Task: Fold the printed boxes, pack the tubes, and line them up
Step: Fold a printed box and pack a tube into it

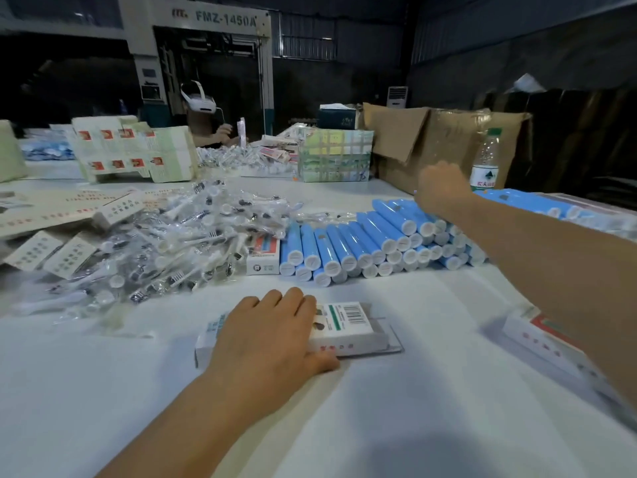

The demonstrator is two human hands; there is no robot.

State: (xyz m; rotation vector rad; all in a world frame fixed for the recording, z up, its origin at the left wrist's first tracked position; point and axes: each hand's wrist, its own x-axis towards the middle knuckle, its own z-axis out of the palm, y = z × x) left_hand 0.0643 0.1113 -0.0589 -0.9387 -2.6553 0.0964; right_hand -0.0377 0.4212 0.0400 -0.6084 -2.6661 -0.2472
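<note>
A folded white printed box [348, 326] with a barcode lies on the white table near me. My left hand [272, 336] rests flat on top of it, thumb against its near side. Behind it is a stack of blue tubes with white caps [365, 246]. My right hand [444, 191] reaches out over the right end of that stack, fingers curled downward at the top tubes; whether it holds one is hidden. One upright packed box [263, 258] stands left of the tubes.
A heap of bagged toothbrushes [179, 243] fills the left. Flat box blanks [69, 215] lie at far left, more printed sheets [134, 150] behind. Packed boxes [551, 343] lie at right. A water bottle [486, 160], cardboard carton [441, 139] and another person [206, 115] are at the back.
</note>
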